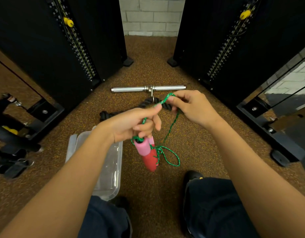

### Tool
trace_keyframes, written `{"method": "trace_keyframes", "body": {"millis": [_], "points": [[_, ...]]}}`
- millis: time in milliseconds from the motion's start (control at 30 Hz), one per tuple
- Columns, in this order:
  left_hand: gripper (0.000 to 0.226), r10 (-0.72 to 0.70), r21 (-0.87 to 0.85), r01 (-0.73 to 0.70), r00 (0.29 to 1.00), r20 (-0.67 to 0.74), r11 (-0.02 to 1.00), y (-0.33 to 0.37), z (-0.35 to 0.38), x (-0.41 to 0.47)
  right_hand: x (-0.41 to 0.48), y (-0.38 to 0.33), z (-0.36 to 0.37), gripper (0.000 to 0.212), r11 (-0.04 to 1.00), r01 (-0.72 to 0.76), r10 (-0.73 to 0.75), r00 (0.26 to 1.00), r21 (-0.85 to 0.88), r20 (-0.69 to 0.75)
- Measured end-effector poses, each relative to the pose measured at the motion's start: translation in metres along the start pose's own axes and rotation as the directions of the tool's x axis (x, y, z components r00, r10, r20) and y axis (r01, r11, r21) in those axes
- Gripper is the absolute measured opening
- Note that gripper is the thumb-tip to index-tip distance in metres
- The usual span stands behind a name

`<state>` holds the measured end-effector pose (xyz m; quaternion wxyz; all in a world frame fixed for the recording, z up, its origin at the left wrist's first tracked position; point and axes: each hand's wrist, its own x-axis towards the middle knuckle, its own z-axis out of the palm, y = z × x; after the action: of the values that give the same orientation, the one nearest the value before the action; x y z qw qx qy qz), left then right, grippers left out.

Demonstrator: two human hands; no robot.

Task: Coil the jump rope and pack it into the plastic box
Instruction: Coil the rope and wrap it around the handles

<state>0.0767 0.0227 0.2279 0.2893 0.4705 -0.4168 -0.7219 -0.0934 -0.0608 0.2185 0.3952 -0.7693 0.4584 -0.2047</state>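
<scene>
The jump rope has a green cord and pink-and-red foam handles. My left hand grips the cord just above the handles, which hang together below it. My right hand pinches a bend of the same cord higher up, to the right. A loose loop of cord dangles beside the handles. The clear plastic box lies open on the floor under my left forearm, its lid at its left side.
A steel cable bar with a black rope attachment lies on the speckled floor ahead. Black weight-stack towers stand left and right. Black straps lie at far left. My knees and a black shoe are below.
</scene>
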Motion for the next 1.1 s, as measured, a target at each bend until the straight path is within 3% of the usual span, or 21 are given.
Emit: {"method": "trace_keyframes", "body": {"millis": [100, 200, 367, 533, 633, 733, 833, 900, 967, 1033, 1100], "points": [[0.046, -0.008, -0.052, 0.016, 0.988, 0.152, 0.999, -0.003, 0.008, 0.001, -0.002, -0.003, 0.002, 0.022, 0.999, 0.029, -0.029, 1.000, 0.038, 0.007], [0.040, 0.005, -0.266, 0.074, 0.959, 0.285, 0.961, -0.003, 0.010, 0.003, -0.005, -0.010, 0.005, 0.023, 0.995, 0.087, -0.090, 0.994, 0.041, 0.069], [0.035, 0.041, -0.369, 0.094, 0.939, 0.342, 0.925, -0.007, 0.014, 0.006, -0.007, -0.017, 0.008, 0.025, 0.993, 0.116, -0.116, 0.984, 0.003, 0.138], [0.039, 0.072, -0.389, 0.092, 0.920, 0.386, 0.917, -0.009, 0.009, 0.004, -0.004, -0.013, 0.004, 0.022, 0.997, 0.058, -0.055, 0.997, 0.058, -0.046], [0.043, 0.130, -0.474, 0.000, 0.962, 0.242, 0.880, -0.003, 0.007, 0.004, 0.000, -0.005, 0.008, 0.033, 0.998, -0.063, 0.063, 0.998, -0.028, 0.015], [0.040, 0.229, -0.717, -0.071, 0.965, 0.125, 0.693, 0.001, -0.007, 0.004, -0.005, -0.005, 0.011, 0.035, 0.996, -0.089, 0.084, 0.964, 0.006, 0.252], [0.037, 0.304, -0.866, -0.068, 0.947, 0.100, 0.496, 0.002, -0.021, 0.004, -0.015, -0.015, 0.014, 0.044, 0.996, -0.078, 0.026, 0.725, 0.044, 0.688], [0.037, 0.297, -0.881, -0.106, 0.954, 0.040, 0.462, 0.002, -0.021, 0.005, -0.018, -0.020, 0.022, 0.037, 0.999, 0.026, -0.004, 0.667, -0.018, 0.745], [0.039, 0.223, -0.824, -0.198, 0.971, -0.089, 0.531, 0.003, -0.017, 0.005, -0.020, -0.023, 0.030, 0.024, 0.998, 0.068, -0.033, 0.680, -0.018, 0.732], [0.040, 0.168, -0.685, -0.295, 0.954, -0.248, 0.667, 0.006, -0.012, 0.004, -0.023, -0.024, 0.034, 0.019, 1.000, 0.007, -0.008, 0.651, 0.005, 0.759], [0.037, 0.160, -0.525, -0.316, 0.933, -0.321, 0.790, 0.008, -0.010, 0.003, -0.026, -0.026, 0.036, 0.023, 0.998, -0.066, 0.053, 0.615, -0.015, 0.787]]}}
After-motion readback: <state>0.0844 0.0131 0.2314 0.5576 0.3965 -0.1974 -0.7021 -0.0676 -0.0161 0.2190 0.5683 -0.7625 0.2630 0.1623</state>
